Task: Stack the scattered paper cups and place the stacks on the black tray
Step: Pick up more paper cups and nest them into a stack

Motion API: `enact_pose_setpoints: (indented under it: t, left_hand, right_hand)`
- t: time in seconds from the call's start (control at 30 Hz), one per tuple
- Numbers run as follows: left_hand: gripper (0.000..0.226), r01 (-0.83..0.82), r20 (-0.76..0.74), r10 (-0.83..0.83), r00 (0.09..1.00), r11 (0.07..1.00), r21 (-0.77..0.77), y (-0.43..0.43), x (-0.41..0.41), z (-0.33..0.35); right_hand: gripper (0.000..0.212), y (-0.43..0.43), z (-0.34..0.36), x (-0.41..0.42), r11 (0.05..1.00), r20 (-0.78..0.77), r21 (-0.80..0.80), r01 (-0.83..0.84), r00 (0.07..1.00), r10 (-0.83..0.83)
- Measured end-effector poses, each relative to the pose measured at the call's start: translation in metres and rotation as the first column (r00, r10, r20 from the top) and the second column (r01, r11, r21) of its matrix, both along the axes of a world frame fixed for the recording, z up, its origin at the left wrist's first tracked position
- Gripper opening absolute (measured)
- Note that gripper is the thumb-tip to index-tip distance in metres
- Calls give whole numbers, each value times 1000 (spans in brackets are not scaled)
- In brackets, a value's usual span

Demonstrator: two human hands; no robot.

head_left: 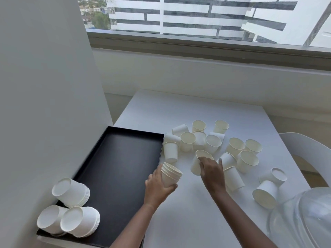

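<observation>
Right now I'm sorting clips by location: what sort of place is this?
Probably an upper-floor room, perhaps an office or flat: a wide window faces tall buildings, and a plain white table with a chair stands below it.

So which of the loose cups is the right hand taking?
The tilted paper cup beside the stack in the left hand: the right hand grips its rim, unlike any other loose cup.

A: Any writing, labels or numbers to read here?
B: None. The paper cups [187, 144] are plain white, and the black tray [121, 167] carries no mark.
A: And the building [188, 17] outside?
B: Too soft and far to be sure, but no sign or number on its front can be read.
</observation>
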State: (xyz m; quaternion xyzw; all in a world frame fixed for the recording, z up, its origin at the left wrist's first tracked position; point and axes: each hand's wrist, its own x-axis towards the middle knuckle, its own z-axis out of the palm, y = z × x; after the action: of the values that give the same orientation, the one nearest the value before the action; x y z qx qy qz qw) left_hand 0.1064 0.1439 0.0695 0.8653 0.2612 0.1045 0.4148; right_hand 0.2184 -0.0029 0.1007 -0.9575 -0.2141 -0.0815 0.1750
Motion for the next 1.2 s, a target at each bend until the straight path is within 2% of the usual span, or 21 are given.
enact_pose_setpoints:
  t: [0.1,0.2,0.43,0.73,0.83,0.9,0.93,0.97,1.0,1.03,1.07,1.1,1.13,1.17,1.2]
  left_hand:
    - [81,10,-6,-10,1000,1000,12,-4,-1,0]
    - [78,11,9,-11,1000,1000,15,-6,-3,2]
    - [93,-4,19,5,1000,1000,-7,-8,-10,6]
    - [101,35,108,-37,993,999,19,-4,-22,16]
    - [105,35,145,-36,989,999,11,-1,-29,20]
    - [96,9,174,-8,985,1000,-3,2,-31,21]
    - [89,-8,188,10,982,1000,-15,3,-32,21]
    - [84,-24,205,30,978,999,-32,4,-33,20]
    - [80,-43,223,52,973,998,-49,6,-34,20]
    - [77,-65,236,79,968,996,-64,7,-34,20]
    - [73,-88,245,105,964,993,-78,8,-36,19]
    - [69,-104,250,125,960,990,-94,9,-37,18]
    - [67,-111,250,137,959,987,-115,10,-38,17]
    - [67,-109,247,141,959,984,-138,11,-40,16]
    - [66,-101,242,137,961,982,-157,12,-42,15]
  right_hand:
    - [18,14,20,-12,946,33,320,-49,999,41]
    - [19,26,35,-26,868,17,479,-132,990,141]
    - [18,38,33,-47,856,-88,463,-230,949,302]
    - [17,41,27,-63,826,-239,404,-394,826,511]
    - [18,44,27,-68,813,-233,487,-318,850,472]
    - [20,48,27,-74,790,-266,591,-165,885,383]
    - [22,50,25,-78,776,-336,629,-42,886,321]
    - [25,52,24,-82,759,-455,641,113,853,257]
    - [30,53,22,-86,735,-609,617,282,763,219]
    - [39,54,19,-90,703,-763,558,441,606,226]
    - [47,54,17,-94,671,-872,476,568,406,275]
    - [56,54,14,-98,636,-913,397,662,212,348]
    - [62,54,13,-102,604,-906,329,726,63,419]
    - [67,54,10,-104,576,-876,283,767,-37,480]
    - [70,56,9,-105,547,-841,257,797,-94,532]
